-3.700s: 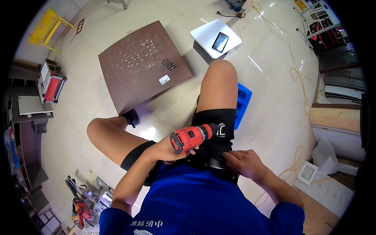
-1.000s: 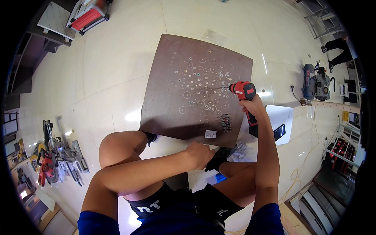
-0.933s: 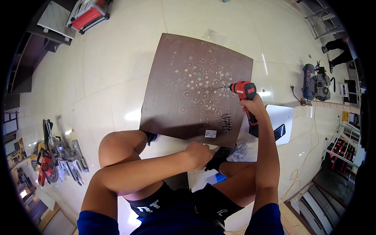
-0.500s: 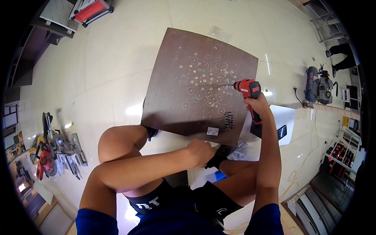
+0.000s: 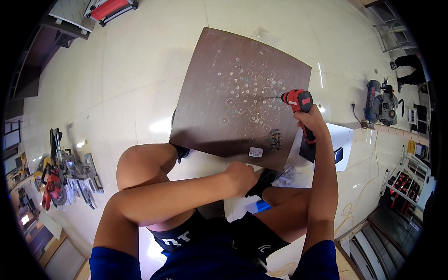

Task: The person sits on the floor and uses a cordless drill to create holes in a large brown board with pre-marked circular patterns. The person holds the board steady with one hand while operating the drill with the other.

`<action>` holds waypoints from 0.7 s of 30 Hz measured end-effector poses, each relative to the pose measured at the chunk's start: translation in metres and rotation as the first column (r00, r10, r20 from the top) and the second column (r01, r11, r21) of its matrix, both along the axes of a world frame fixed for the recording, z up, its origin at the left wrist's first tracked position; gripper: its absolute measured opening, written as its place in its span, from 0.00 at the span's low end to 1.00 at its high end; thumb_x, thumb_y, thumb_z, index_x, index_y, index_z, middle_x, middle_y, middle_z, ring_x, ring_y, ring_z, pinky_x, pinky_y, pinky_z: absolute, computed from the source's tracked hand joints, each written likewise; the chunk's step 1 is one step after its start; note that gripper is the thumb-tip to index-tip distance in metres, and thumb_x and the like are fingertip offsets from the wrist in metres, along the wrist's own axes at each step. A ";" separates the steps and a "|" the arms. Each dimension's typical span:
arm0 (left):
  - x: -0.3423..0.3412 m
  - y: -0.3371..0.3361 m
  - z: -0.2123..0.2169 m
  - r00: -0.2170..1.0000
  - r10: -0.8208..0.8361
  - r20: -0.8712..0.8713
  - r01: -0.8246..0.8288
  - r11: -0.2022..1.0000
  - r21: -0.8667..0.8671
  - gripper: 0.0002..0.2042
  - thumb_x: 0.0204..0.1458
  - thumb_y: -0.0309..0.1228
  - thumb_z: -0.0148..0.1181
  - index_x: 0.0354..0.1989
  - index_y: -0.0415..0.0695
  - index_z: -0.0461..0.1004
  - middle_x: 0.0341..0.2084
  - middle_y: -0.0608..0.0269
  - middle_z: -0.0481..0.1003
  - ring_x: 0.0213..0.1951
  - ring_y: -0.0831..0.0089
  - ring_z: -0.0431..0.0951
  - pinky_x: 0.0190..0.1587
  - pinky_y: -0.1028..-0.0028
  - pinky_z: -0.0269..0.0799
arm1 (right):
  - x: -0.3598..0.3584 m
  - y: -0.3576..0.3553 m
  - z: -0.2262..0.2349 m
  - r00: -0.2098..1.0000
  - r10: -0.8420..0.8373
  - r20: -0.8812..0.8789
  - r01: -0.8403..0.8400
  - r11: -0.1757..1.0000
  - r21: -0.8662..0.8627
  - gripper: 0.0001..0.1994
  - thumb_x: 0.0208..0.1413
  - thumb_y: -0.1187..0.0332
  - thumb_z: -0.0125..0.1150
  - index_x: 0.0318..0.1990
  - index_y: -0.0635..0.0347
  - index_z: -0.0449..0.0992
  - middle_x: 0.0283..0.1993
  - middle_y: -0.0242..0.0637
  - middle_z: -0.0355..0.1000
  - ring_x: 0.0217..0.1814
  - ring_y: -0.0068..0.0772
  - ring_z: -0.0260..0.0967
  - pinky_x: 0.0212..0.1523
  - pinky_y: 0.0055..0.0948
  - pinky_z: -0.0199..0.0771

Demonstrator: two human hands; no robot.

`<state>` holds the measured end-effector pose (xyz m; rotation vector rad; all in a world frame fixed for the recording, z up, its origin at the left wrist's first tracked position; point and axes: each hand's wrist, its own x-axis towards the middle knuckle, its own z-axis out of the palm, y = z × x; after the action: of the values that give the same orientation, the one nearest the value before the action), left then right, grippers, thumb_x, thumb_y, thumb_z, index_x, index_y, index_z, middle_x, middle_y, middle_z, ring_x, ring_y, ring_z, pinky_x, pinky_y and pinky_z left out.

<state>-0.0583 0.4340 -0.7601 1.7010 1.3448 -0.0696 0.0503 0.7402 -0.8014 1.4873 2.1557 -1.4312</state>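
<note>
A dark brown board (image 5: 198, 107) lies in front of me, marked with several drilled holes and pale rings. My right hand (image 5: 311, 120) grips a red and black cordless drill (image 5: 298, 99) by its handle. A thin bit points left from its chuck, over the board's right part; I cannot tell whether it touches. My left hand (image 5: 242, 178) is closed at the board's near edge, its fingers curled and mostly hidden. On the board near that edge are a white label (image 5: 255, 152) and a row of small dark pieces (image 5: 275, 140), too small to name.
Right of the board a phone (image 5: 338, 155) rests on a white sheet (image 5: 343, 135). An air compressor (image 5: 387, 102) stands farther right, near another person's legs (image 5: 410, 70). A red saw (image 5: 56, 191) is at the left. Crumpled plastic (image 5: 289, 176) lies by my foot.
The drill and my right hand have shifted slightly right. The board appears a little higher and farther right in view. My left hand stays closed near the board's edge.
</note>
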 end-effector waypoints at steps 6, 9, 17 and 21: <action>-0.004 -0.001 -0.001 1.000 0.007 0.002 -0.007 1.000 -0.004 0.20 0.51 0.34 0.67 0.52 0.40 0.77 0.43 0.48 0.80 0.48 0.52 0.83 0.45 0.57 0.80 | -0.009 -0.001 0.004 0.999 -0.032 0.022 0.031 0.999 0.012 0.13 0.44 0.67 0.67 0.35 0.68 0.79 0.29 0.37 0.77 0.25 0.32 0.78 0.27 0.33 0.79; -0.006 0.001 0.003 1.000 0.028 0.015 -0.028 0.999 -0.023 0.20 0.50 0.32 0.67 0.52 0.40 0.76 0.44 0.48 0.80 0.48 0.52 0.83 0.45 0.56 0.80 | -0.011 -0.006 0.012 0.998 -0.053 0.030 0.054 0.999 -0.004 0.12 0.45 0.67 0.67 0.36 0.66 0.79 0.29 0.35 0.77 0.25 0.30 0.76 0.27 0.32 0.79; -0.010 0.005 0.009 0.999 0.024 0.048 -0.022 0.999 -0.041 0.16 0.49 0.28 0.65 0.48 0.40 0.78 0.43 0.48 0.81 0.48 0.51 0.83 0.45 0.57 0.80 | -0.009 -0.003 0.011 0.997 -0.067 0.033 0.067 0.998 -0.021 0.09 0.45 0.70 0.66 0.33 0.65 0.77 0.26 0.33 0.74 0.22 0.28 0.73 0.25 0.31 0.76; -0.004 0.003 0.008 0.998 0.062 -0.013 -0.062 0.998 -0.027 0.19 0.46 0.30 0.70 0.50 0.47 0.82 0.46 0.58 0.83 0.50 0.57 0.84 0.47 0.58 0.77 | -0.011 -0.003 0.018 0.998 -0.059 0.023 0.060 0.997 -0.046 0.07 0.45 0.71 0.65 0.32 0.63 0.76 0.24 0.33 0.72 0.21 0.27 0.72 0.22 0.30 0.72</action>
<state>-0.0622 0.4367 -0.7523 1.6371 1.3986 -0.0625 0.0395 0.7371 -0.7839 1.5555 2.0673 -1.4670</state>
